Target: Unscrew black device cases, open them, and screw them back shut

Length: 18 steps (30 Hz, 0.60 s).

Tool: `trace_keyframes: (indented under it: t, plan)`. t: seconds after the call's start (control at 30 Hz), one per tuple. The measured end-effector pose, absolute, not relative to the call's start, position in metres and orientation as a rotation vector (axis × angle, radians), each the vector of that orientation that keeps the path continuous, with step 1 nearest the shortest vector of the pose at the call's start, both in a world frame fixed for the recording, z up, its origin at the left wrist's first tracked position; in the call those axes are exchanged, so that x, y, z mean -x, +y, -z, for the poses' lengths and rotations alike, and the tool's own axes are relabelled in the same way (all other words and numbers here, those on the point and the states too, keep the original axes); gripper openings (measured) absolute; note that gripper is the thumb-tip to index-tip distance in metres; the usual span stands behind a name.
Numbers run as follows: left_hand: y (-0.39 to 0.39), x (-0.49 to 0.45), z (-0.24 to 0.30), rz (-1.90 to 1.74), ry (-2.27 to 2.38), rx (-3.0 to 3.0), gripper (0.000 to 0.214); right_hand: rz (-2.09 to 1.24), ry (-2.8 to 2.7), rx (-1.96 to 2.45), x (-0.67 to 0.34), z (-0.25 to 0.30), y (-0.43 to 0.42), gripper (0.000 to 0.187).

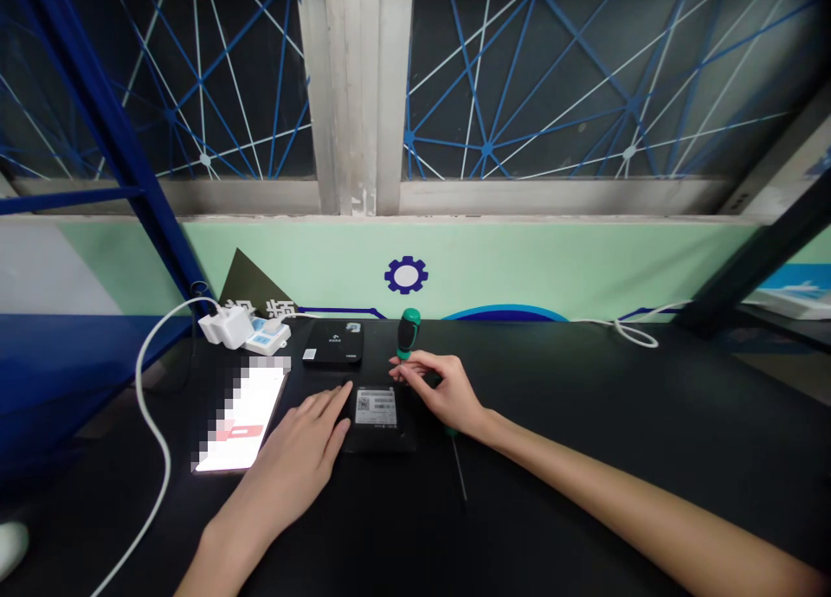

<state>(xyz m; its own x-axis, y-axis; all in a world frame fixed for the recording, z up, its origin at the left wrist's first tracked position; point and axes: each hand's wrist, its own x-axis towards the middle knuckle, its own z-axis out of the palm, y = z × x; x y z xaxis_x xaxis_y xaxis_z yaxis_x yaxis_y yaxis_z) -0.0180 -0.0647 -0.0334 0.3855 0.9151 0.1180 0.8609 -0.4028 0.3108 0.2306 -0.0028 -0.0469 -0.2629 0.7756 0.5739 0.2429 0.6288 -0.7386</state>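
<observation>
A flat black box with a white label lies in front of me on the dark table. My left hand rests with fingers stretched out, their tips at the box's left edge. In the fingertips of my right hand is a screwdriver with a green and black handle, held upright over the far right part of the box. Its tip is hidden by the fingers. Partly under my right wrist lies a second screwdriver; its thin shaft points toward me and most of its handle is covered.
Behind the labelled box sits another black box. A lit tablet or phone screen lies to the left, near a white power strip with plugs. A white cable loops down the left side. More cable lies at the back right.
</observation>
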Motion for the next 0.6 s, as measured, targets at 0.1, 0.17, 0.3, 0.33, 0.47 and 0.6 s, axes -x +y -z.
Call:
trace_keyframes:
  t: [0.1,0.17,0.3,0.33,0.47,0.6]
  plan:
    - [-0.0652,0.0174,0.0319,-0.392,1.578,-2.439,0.053,-0.654,-1.795,0.836,-0.2297,0.0474,-0.0023,0.020]
    - [-0.0656,0.0171,0.0308,-0.382,1.575,-2.436,0.053,-0.659,-1.782,0.839,-0.2291,0.0472,-0.0022,0.020]
    - [-0.0663,0.0171,0.0291,-0.401,1.578,-2.435,0.053,-0.661,-1.774,0.842,-0.2282,0.0458,-0.0021,0.023]
    - [-0.0664,0.0171,0.0288,-0.408,1.575,-2.438,0.052,-0.660,-1.772,0.844,-0.2281,0.0455,-0.0020,0.023]
    - [-0.0673,0.0174,0.0280,-0.401,1.569,-2.442,0.052,-0.650,-1.766,0.851,-0.2284,0.0452,-0.0021,0.026]
    - [-0.0678,0.0178,0.0286,-0.385,1.579,-2.435,0.052,-0.654,-1.758,0.862,-0.2281,0.0464,-0.0021,0.026]
